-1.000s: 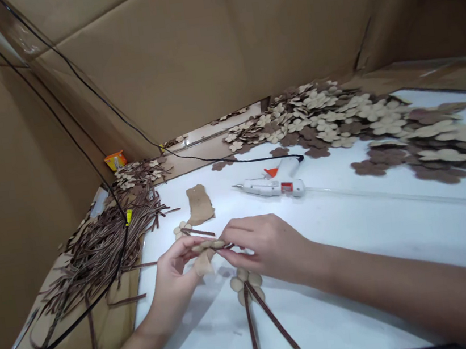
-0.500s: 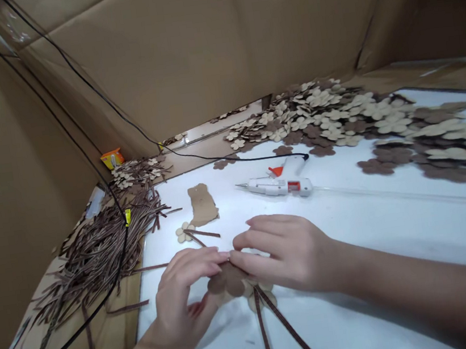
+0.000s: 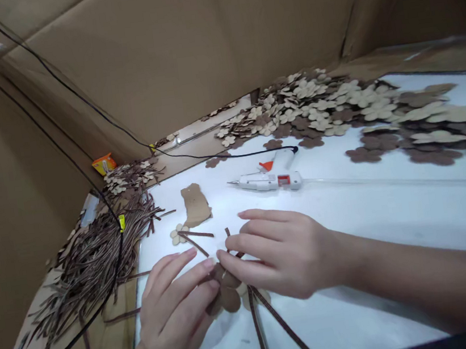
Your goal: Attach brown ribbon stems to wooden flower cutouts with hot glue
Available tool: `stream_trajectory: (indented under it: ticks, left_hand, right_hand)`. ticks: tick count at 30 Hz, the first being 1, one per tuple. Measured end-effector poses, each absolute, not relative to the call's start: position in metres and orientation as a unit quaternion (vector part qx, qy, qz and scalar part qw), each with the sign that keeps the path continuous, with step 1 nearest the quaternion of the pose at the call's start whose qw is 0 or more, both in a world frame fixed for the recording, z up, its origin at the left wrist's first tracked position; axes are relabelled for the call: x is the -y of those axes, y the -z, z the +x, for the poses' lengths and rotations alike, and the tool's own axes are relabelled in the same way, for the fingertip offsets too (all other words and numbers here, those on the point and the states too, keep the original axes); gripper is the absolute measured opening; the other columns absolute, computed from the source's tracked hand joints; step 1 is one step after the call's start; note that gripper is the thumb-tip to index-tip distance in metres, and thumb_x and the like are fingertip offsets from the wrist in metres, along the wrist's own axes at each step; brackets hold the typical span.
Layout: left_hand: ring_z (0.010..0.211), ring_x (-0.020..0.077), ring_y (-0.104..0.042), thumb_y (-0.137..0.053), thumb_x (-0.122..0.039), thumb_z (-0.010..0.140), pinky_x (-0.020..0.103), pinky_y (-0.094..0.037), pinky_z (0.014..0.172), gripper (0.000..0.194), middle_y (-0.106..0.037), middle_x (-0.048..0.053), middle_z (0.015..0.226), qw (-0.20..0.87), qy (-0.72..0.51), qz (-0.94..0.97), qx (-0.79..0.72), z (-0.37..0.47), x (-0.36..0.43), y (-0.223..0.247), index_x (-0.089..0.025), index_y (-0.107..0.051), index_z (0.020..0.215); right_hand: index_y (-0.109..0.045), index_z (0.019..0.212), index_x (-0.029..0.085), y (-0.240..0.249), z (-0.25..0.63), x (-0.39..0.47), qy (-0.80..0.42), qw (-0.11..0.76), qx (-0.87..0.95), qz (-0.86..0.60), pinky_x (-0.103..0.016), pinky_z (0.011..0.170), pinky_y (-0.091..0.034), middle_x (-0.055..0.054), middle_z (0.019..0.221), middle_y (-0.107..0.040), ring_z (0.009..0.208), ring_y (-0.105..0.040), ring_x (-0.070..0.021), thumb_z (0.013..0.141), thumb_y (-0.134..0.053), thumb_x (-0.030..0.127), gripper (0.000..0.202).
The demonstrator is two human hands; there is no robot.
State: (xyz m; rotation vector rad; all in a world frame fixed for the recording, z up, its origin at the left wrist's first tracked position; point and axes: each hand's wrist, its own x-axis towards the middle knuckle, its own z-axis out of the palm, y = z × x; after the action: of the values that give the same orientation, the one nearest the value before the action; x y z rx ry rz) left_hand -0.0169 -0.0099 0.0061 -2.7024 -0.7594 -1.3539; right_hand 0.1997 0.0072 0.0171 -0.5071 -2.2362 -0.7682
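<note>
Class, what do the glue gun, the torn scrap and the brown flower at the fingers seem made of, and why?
Glue gun: probably smooth hard plastic, judging by its moulded white shell.
Torn scrap: likely matt cardboard, tan with ragged edges.
Brown flower: perhaps felt or leather; its dull surface leaves this open.

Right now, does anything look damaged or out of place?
Only minor things: the brown cardboard scrap beyond the left hand has ragged, seemingly torn edges, and a few strips stray from the tangled pile at left. No spill shows.
</note>
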Motion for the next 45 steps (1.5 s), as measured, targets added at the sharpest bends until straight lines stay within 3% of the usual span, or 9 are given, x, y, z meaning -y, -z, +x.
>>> stream_trajectory:
  ticks: [3,8,14,19,24,28,34,45]
  left_hand:
    - [0.097,0.0247,-0.063,-0.068,-0.004,0.068,0.041,-0.048,0.085,0.025,-0.073,0.008,0.089,0.122,0.393,-0.889,0.200,-0.015,0.009,-0.005,-0.016,-0.064,0.089]
    - [0.094,0.0252,-0.064,-0.064,-0.004,0.072,0.042,-0.048,0.085,0.021,-0.073,0.008,0.084,0.131,0.373,-0.895,0.205,-0.012,0.007,-0.008,-0.016,-0.062,0.088]
    - [0.093,0.0216,-0.063,-0.065,-0.006,0.071,0.034,-0.051,0.082,0.026,-0.070,0.005,0.089,-0.062,0.450,-0.843,0.289,-0.008,0.002,0.007,-0.019,-0.062,0.093]
    - [0.079,0.0149,-0.063,-0.068,-0.017,0.071,0.022,-0.051,0.072,0.018,-0.069,0.001,0.086,-0.277,0.446,-0.710,0.469,-0.005,-0.003,0.020,-0.020,-0.066,0.088]
    - [0.073,0.0126,-0.060,-0.068,-0.031,0.072,0.017,-0.048,0.062,0.022,-0.068,0.002,0.081,-0.459,0.441,-0.591,0.495,-0.001,-0.007,0.013,-0.017,-0.066,0.089]
    - [0.067,0.0099,-0.056,-0.068,-0.034,0.073,0.016,-0.044,0.059,0.021,-0.065,0.001,0.073,-0.504,0.433,-0.569,0.485,-0.001,-0.009,0.010,-0.015,-0.067,0.082]
    - [0.069,0.0112,-0.056,-0.064,-0.039,0.076,0.018,-0.044,0.063,0.027,-0.065,0.003,0.077,-0.546,0.416,-0.545,0.482,-0.002,-0.010,0.013,-0.016,-0.067,0.089]
    - [0.056,0.0085,-0.050,-0.072,-0.035,0.066,0.017,-0.039,0.053,0.024,-0.061,0.000,0.060,-0.517,0.431,-0.544,0.500,-0.001,-0.013,0.012,-0.013,-0.064,0.068]
  right_hand:
    - [-0.063,0.080,0.018,-0.015,0.201,-0.009,0.292,0.372,0.861,-0.187,-0.028,0.067,-0.048,0.001,0.065,-0.062,0.058,-0.054,-0.0105,0.085,-0.051,0.015,0.013]
    - [-0.062,0.077,0.018,-0.009,0.203,-0.013,0.276,0.349,0.874,-0.197,-0.026,0.061,-0.042,0.001,0.065,-0.060,0.058,-0.052,-0.0115,0.086,-0.050,0.015,0.016]
    - [-0.059,0.070,0.018,0.003,0.201,-0.020,0.198,0.340,0.887,-0.242,-0.024,0.053,-0.035,0.001,0.067,-0.059,0.055,-0.049,-0.0102,0.088,-0.046,0.020,0.022]
    - [-0.063,0.077,0.017,0.015,0.201,-0.028,0.034,0.314,0.902,-0.294,-0.022,0.053,-0.034,0.000,0.070,-0.061,0.058,-0.052,-0.0094,0.087,-0.047,0.027,0.021]
    - [-0.065,0.079,0.019,0.011,0.200,-0.031,-0.146,0.312,0.879,-0.328,-0.019,0.055,-0.035,0.002,0.072,-0.062,0.060,-0.053,-0.0079,0.083,-0.053,0.029,0.017]
    - [-0.066,0.077,0.018,0.005,0.198,-0.030,-0.262,0.300,0.850,-0.346,-0.019,0.056,-0.035,0.001,0.070,-0.061,0.061,-0.051,-0.0087,0.083,-0.053,0.030,0.019]
    - [-0.064,0.075,0.017,0.007,0.197,-0.029,-0.385,0.278,0.798,-0.370,-0.020,0.052,-0.035,0.000,0.070,-0.063,0.061,-0.051,-0.0103,0.084,-0.049,0.035,0.025]
    - [-0.067,0.077,0.017,0.001,0.196,-0.026,-0.359,0.239,0.822,-0.372,-0.021,0.056,-0.035,-0.001,0.072,-0.061,0.063,-0.050,-0.0105,0.083,-0.052,0.035,0.024]
